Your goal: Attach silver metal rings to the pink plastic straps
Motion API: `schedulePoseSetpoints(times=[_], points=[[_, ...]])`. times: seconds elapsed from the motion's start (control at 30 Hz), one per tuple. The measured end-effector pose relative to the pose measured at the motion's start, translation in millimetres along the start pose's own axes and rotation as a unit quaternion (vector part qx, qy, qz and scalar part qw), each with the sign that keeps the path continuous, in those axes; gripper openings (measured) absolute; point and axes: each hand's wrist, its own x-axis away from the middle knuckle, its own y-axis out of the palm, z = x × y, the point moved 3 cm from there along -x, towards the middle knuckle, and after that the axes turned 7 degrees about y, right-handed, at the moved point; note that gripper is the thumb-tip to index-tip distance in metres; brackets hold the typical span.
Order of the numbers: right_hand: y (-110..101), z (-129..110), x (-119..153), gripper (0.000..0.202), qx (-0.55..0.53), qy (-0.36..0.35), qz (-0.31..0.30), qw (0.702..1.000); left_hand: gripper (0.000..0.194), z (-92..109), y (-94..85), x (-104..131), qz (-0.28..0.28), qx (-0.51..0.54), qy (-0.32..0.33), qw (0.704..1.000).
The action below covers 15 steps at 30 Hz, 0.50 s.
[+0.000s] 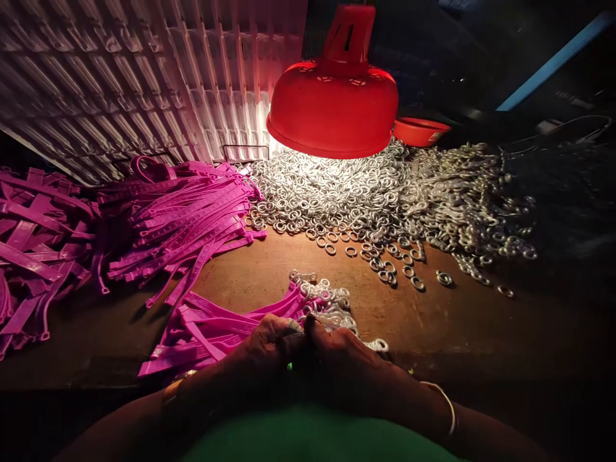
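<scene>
Bare forearms — bangles (448, 403) on both wrists.

No readable text anywhere I can see; the pink straps (183, 218) by my hands carry small embossed marks, too blurred to read; the red lamp shade (333, 109) shows cut-out slots only, no lettering.

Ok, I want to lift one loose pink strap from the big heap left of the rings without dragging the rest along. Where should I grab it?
Probably take a pink strap by the free end that sticks out of the heap toward the near table edge, coming from the near side. Those ends lie splayed apart on the bare wooden table, while the far ends are bunched and overlapped.
</scene>
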Motion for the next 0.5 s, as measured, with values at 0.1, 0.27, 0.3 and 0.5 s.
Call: schedulePoseSetpoints(times=[0.1, 0.27, 0.3, 0.5], points=[[-8, 5, -2, 0.007, 0.055, 0.009, 0.033, 0.998, 0.053, 8, -4.9, -5, -0.009, -0.064, 0.019, 0.998], [-25, 17, 0, 0.024, 0.114, -0.028, 0.103, 0.988, 0.032, 0, -44.4, -9, 0.13, -0.296, 0.061, 0.944], [-28, 19, 1, 0.021, 0.109, -0.047, 0.105, 0.987, 0.032, -6, -54.0, -8, 0.172, -0.306, 0.073, 0.933], [-52, 63, 0, 0.027, 0.034, -0.005, 0.207, 0.978, 0.035, -28, -85.0, 1, 0.244, -0.433, 0.072, 0.865]])
